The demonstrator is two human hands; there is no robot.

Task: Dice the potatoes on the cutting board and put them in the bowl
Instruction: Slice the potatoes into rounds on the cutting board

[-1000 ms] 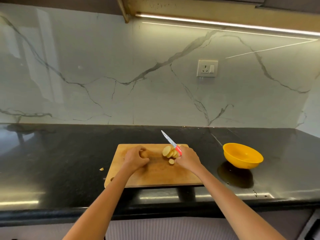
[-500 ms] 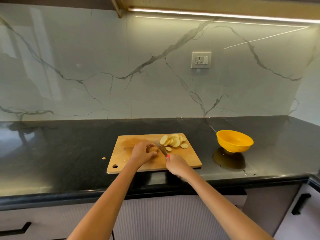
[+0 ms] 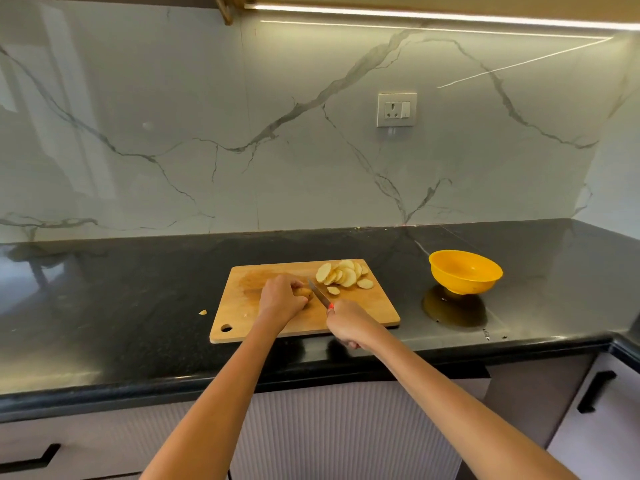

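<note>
Head view: potato stub (image 3: pixel 304 292) lies on the cutting board (image 3: pixel 367 313), pinned under the curled fingers of the left hand (image 3: pixel 282 299). Knife (image 3: pixel 319 295) blade sits just right of those fingers, angled from the stub back toward the right hand (image 3: pixel 349 325), which grips the red handle. Slices (image 3: pixel 341 273) fan out beyond the blade. Bowl (image 3: pixel 465 276) stands well apart to the right, nearer the right hand; both forearms reach forward, converging.

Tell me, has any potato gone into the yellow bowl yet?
No, the yellow bowl looks empty inside, while the potato slices lie piled at the far side of the wooden cutting board.
</note>
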